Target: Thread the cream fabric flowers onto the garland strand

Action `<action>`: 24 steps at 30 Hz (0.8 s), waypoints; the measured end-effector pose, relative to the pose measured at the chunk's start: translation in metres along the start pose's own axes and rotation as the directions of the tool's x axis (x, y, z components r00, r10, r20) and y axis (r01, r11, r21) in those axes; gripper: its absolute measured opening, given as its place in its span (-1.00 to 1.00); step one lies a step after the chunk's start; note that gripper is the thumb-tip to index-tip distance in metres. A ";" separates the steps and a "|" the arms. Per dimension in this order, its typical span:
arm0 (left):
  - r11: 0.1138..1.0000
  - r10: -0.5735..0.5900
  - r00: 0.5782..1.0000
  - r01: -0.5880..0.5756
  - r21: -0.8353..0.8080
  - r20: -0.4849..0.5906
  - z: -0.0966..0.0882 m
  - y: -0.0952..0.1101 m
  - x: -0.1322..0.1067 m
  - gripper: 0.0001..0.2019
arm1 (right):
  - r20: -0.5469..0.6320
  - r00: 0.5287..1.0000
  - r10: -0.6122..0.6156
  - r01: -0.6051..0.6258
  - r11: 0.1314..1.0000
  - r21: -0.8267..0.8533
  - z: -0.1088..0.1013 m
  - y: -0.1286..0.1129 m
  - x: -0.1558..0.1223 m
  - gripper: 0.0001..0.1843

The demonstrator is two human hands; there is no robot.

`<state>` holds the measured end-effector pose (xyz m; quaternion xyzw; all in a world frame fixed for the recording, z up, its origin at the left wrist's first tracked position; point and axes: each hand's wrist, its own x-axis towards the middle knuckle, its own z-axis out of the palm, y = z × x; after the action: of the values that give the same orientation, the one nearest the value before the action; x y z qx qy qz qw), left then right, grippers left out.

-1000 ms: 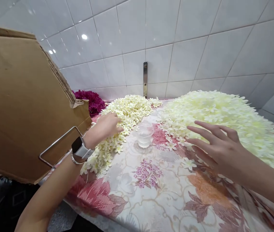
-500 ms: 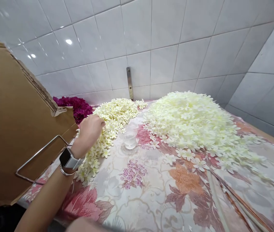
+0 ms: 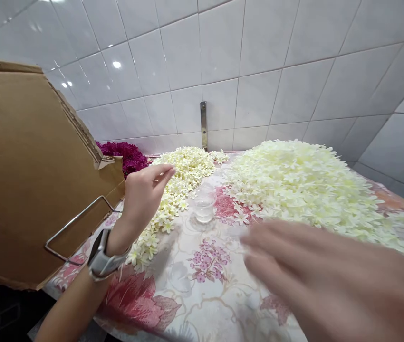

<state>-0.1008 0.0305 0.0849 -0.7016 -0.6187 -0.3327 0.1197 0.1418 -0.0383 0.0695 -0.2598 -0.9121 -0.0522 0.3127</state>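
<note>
My left hand [image 3: 145, 194], with a watch [image 3: 104, 256] on its wrist, is raised over the left pile of small cream flowers [image 3: 187, 166]. Its thumb and forefinger are pressed together; whatever is between them is too small to make out. My right hand [image 3: 302, 266] reaches in from the lower right, in front of the larger pale flower heap [image 3: 302, 185]. Motion smears its fingers, so I cannot tell whether they hold anything. Between the piles stands a small clear plastic cup [image 3: 204, 206].
A tall cardboard box [image 3: 45, 166] with a metal wire handle [image 3: 77, 221] borders the left side. Behind it lie dark purple flowers [image 3: 130, 159]. A metal bracket [image 3: 204, 126] is fixed to the tiled wall [image 3: 259, 95]. A floral cloth [image 3: 195, 308] covers the table.
My left hand has lifted off the left flower pile, its fingers now pinched. My right hand has come up from the bottom edge to the right. The view has shifted slightly left.
</note>
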 end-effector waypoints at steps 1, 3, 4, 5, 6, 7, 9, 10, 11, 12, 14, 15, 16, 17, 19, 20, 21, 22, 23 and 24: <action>0.956 -0.027 0.998 0.044 -0.291 0.063 -0.007 0.007 -0.008 -0.75 | 0.200 0.979 0.046 -0.039 0.999 -0.038 0.004 0.011 0.022 -0.74; 0.707 0.014 0.923 0.263 -0.656 0.385 -0.014 0.023 -0.028 -0.82 | 0.500 0.825 0.264 -0.221 0.964 -0.145 0.016 0.034 0.071 -0.67; 0.582 0.078 0.820 0.424 -0.694 0.567 -0.014 0.030 -0.038 -0.82 | 0.570 0.775 0.275 -0.233 0.961 -0.147 0.023 0.044 0.093 -0.68; 0.479 0.134 0.700 0.574 -0.664 0.701 -0.011 0.037 -0.048 -0.83 | 0.621 0.736 0.269 -0.236 0.962 -0.137 0.032 0.052 0.113 -0.74; 0.415 0.173 0.585 0.686 -0.597 0.792 -0.005 0.042 -0.057 -0.85 | 0.674 0.688 0.267 -0.245 0.961 -0.131 0.041 0.058 0.130 -0.83; 0.369 0.202 0.472 0.775 -0.513 0.858 0.002 0.047 -0.065 -0.85 | 0.719 0.643 0.265 -0.259 0.958 -0.122 0.051 0.062 0.143 -0.82; 0.271 0.236 0.335 0.879 -0.392 0.912 0.020 0.054 -0.076 -0.87 | 0.771 0.579 0.266 -0.294 0.950 -0.107 0.071 0.064 0.159 -0.72; 0.243 0.244 0.281 0.909 -0.339 0.928 0.029 0.056 -0.079 -0.86 | 0.787 0.558 0.264 -0.309 0.946 -0.099 0.080 0.063 0.162 -0.70; 0.202 0.239 0.251 0.932 -0.301 0.938 0.038 0.059 -0.080 -0.87 | 0.799 0.542 0.261 -0.322 0.943 -0.090 0.088 0.063 0.163 -0.69; 0.164 0.245 0.219 0.951 -0.263 0.945 0.045 0.061 -0.080 -0.86 | 0.807 0.531 0.258 -0.332 0.940 -0.081 0.094 0.063 0.163 -0.68; 0.101 0.259 0.174 0.973 -0.206 0.950 0.056 0.066 -0.077 -0.83 | 0.818 0.518 0.250 -0.347 0.935 -0.066 0.102 0.063 0.162 -0.67; 0.077 0.255 0.173 0.977 -0.199 0.951 0.060 0.068 -0.075 -0.83 | 0.823 0.513 0.246 -0.352 0.934 -0.060 0.103 0.064 0.161 -0.66; 0.055 0.242 0.181 0.978 -0.199 0.953 0.063 0.069 -0.073 -0.84 | 0.828 0.506 0.244 -0.355 0.933 -0.058 0.103 0.066 0.162 -0.67; 0.038 0.220 0.194 0.978 -0.207 0.956 0.064 0.071 -0.071 -0.85 | 0.835 0.495 0.240 -0.354 0.933 -0.059 0.100 0.068 0.163 -0.68; 0.012 0.160 0.223 0.974 -0.228 0.962 0.065 0.072 -0.068 -0.90 | 0.850 0.473 0.231 -0.346 0.936 -0.061 0.087 0.071 0.168 -0.78; 0.003 0.128 0.234 0.972 -0.236 0.964 0.065 0.072 -0.068 -0.92 | 0.854 0.470 0.225 -0.339 0.939 -0.061 0.078 0.072 0.169 -0.86; -0.003 0.098 0.244 0.970 -0.244 0.965 0.065 0.071 -0.068 -0.93 | 0.851 0.476 0.220 -0.330 0.942 -0.058 0.067 0.072 0.170 -0.89; -0.009 0.071 0.254 0.967 -0.254 0.965 0.065 0.071 -0.068 -0.94 | 0.841 0.495 0.218 -0.322 0.945 -0.055 0.055 0.073 0.168 -0.82; -0.014 0.050 0.265 0.964 -0.264 0.963 0.065 0.070 -0.069 -0.94 | 0.822 0.526 0.218 -0.314 0.948 -0.051 0.043 0.073 0.163 -0.75; -0.018 0.036 0.276 0.961 -0.275 0.961 0.065 0.070 -0.070 -0.94 | 0.798 0.561 0.223 -0.308 0.950 -0.049 0.031 0.072 0.155 -0.71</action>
<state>-0.0147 -0.0011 0.0099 -0.3405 -0.4950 -0.2881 -0.7457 0.0577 0.1001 0.1326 -0.3746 -0.9068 0.1599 -0.1089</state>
